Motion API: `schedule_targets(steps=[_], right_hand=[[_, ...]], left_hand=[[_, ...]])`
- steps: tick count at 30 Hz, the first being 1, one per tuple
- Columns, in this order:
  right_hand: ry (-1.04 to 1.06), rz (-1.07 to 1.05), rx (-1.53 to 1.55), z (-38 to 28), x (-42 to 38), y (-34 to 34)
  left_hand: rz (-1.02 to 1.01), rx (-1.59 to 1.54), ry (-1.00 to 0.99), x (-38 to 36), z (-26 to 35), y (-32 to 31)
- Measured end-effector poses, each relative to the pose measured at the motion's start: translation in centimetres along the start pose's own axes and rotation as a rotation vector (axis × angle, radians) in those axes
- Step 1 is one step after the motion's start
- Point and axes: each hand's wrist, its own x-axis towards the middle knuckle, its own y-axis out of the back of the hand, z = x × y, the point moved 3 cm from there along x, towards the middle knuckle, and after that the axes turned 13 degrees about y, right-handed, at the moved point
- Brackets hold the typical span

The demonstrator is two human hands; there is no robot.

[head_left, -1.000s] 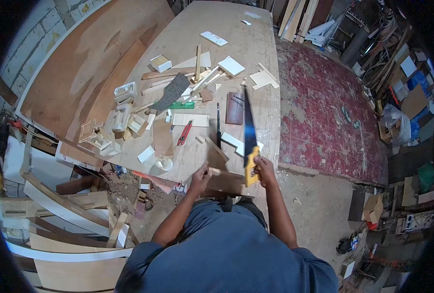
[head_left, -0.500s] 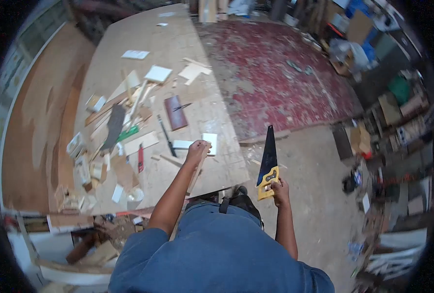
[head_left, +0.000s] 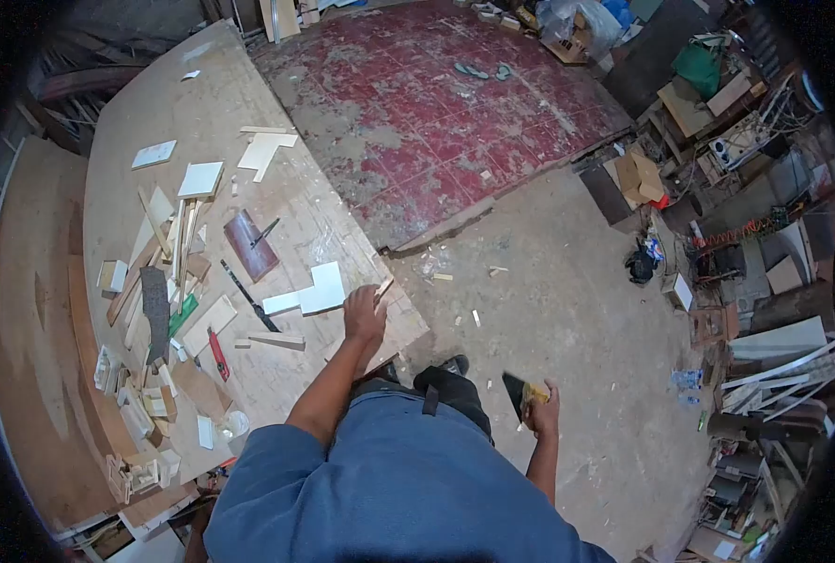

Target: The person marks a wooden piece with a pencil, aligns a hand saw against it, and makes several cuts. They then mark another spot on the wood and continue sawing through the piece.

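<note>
The right hand [head_left: 541, 409] has swung the hand saw [head_left: 520, 394] down beside the body, fingers closed on its yellow handle. The left hand [head_left: 365, 317] now grips a wood strip [head_left: 382, 287] at the near right corner of the workbench [head_left: 342, 235], so the sawing seems paused.

No legible text, label or number anywhere.

Matt pale wood strip [head_left: 381, 287], rough plywood bench [head_left: 211, 103], yellow plastic-handled dark-bladed saw [head_left: 520, 394]

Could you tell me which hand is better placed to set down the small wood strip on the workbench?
Left: the left hand already holds the wood strip over the workbench; the right hand grips the saw beside it.
</note>
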Motion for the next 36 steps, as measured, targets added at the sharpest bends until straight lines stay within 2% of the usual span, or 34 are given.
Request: schedule_targets(steps=[1,2,4,5,7,9,12,15,16,21,22,25,28,34,36], right_hand=[[-0.005,-0.012,-0.002,1.1,0.3,0.2],[-0.063,-0.035,-0.131,1.4,0.4,0.3],[-0.118,-0.098,-0.395,5.5,2.3,0.2],[-0.114,-0.112,-0.397,7.9,4.4,-1.2],[0.111,-0.183,-0.672,9.9,7.4,-3.2],[0.233,-0.284,-0.642,2.1,7.8,-6.7],[0.247,-0.295,-0.547,-8.1,8.6,-9.0],[0.334,-0.318,-0.453,-9.7,11.7,-9.5],[0.086,-0.434,-0.139,-9.6,12.5,-9.8],[-0.052,-0.512,0.146,-10.9,13.2,-12.0],[-0.079,-0.51,0.204,-10.8,12.9,-12.3],[-0.026,-0.478,0.14,-9.2,12.7,-12.7],[-0.018,-0.473,0.102,-8.9,12.2,-12.1],[0.048,-0.489,-0.008,-8.6,12.4,-10.7],[0.087,-0.47,-0.073,-8.6,12.7,-10.6]], left_hand=[[0.038,0.134,-0.067,-1.3,-0.2,0.8],[0.041,0.141,-0.056,-2.5,-0.9,1.1],[0.052,0.411,0.098,-4.1,-2.7,1.5],[0.059,0.416,0.11,-4.3,-3.0,1.8],[0.07,0.357,0.082,-4.8,-3.0,2.2],[0.042,0.367,0.103,-4.2,-2.7,1.3],[0.003,0.385,0.115,-2.8,-1.3,-0.8],[-0.033,0.388,0.133,-2.0,1.1,-2.2],[-0.027,0.392,0.092,-1.8,2.0,-2.6],[-0.022,0.343,-0.005,-0.4,4.5,-3.9],[-0.166,0.408,0.036,0.1,4.8,-4.0],[-0.074,0.545,-0.012,0.3,4.1,-5.6],[-0.175,0.646,0.056,0.3,4.0,-5.8],[-0.133,0.682,0.14,-0.1,4.7,-6.1],[-0.158,0.682,0.186,-0.2,6.9,-4.4]])
